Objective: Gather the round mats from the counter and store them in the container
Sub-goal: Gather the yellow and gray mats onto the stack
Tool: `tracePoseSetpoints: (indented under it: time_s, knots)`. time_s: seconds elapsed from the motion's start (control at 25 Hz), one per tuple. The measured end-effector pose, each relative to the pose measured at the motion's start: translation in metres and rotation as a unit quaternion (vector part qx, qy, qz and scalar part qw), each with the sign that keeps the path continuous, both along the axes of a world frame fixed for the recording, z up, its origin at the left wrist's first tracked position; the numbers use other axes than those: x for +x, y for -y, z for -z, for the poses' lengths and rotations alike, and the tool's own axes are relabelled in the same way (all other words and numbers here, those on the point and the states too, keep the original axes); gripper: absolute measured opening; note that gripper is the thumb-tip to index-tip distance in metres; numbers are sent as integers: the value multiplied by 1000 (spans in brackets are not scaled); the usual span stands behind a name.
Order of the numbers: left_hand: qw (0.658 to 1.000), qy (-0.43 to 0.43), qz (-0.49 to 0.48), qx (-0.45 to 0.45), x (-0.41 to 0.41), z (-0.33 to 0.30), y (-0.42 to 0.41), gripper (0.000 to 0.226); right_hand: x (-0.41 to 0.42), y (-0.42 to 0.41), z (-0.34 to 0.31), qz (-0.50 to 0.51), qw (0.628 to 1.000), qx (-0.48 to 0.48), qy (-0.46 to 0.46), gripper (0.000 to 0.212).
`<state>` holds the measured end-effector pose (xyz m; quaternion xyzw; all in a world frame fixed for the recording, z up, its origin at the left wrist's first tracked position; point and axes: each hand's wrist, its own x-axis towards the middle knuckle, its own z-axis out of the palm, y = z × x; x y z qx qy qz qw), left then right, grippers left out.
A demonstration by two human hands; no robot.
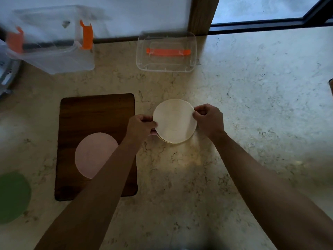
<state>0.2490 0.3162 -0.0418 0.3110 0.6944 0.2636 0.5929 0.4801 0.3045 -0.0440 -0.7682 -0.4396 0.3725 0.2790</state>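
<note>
A small stack of cream round mats (174,121) is held at the middle of the marble counter (252,105). My left hand (141,125) pinches its left edge and my right hand (209,120) pinches its right edge. A bit of pink shows under the stack by my left fingers. A pink round mat (91,154) lies on the dark wooden board (95,112), partly hidden by my left forearm. A green round mat (12,197) lies at the counter's left edge. The clear container (52,51) with orange clips stands open at the back left.
The container's clear lid (165,51) with an orange handle lies upside down at the back middle. A wooden post (201,15) and a window frame (261,24) run along the back. Bare counter stretches to the right.
</note>
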Motion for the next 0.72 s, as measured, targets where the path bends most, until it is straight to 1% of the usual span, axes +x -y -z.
tracePoseSetpoints:
  time_s: [0.12,0.32,0.44,0.6,0.72]
  knots:
    - [999,-36,13,-2,-1,3,2,20,-2,2,5,-7,1000,-1,23,17]
    - [988,-139,71,19,-2,3,4,25,-4,5,9,5,999,10,46,17]
    - [969,-211,117,53,-1,1,7,19,-6,5,11,10,998,1,67,19]
    - [935,-295,162,106,4,-3,8,17,-9,5,11,2,994,-12,105,20]
    - [922,-326,168,123,10,-5,9,17,-10,8,9,11,991,-14,130,17]
